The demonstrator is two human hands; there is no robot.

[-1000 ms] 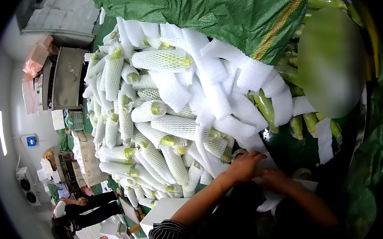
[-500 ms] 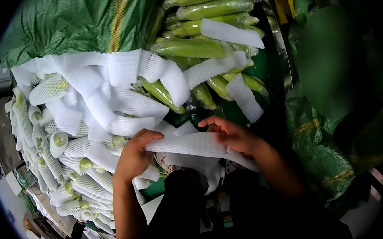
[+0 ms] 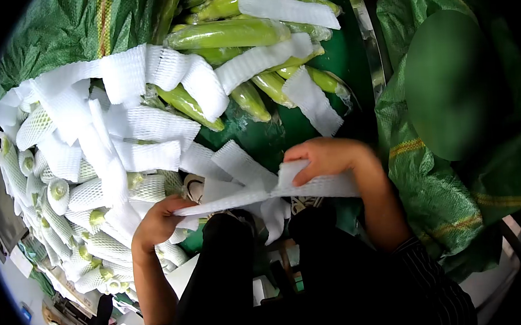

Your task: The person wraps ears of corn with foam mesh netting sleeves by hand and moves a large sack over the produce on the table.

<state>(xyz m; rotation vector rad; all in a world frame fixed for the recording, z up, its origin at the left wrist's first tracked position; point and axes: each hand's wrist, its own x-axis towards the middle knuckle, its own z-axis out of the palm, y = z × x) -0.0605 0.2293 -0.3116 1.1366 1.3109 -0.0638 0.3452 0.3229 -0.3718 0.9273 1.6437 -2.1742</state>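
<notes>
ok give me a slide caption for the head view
Left hand and right hand hold white foam netting between them, near plastic-wrapped green vegetables.

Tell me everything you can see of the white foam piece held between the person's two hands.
The white foam piece is long and thin, with a ribbed, net-like surface that looks soft. It runs nearly level across the picture, before the person's knees, pinched at one end by the left hand and farther along by the right hand. Between them it narrows sharply; whether it twists or two pieces meet there, I cannot tell.

Fisheye bend, black corners; oval blur over green sack (image 3: 428,181); white foam (image 3: 322,186) bright.
</notes>
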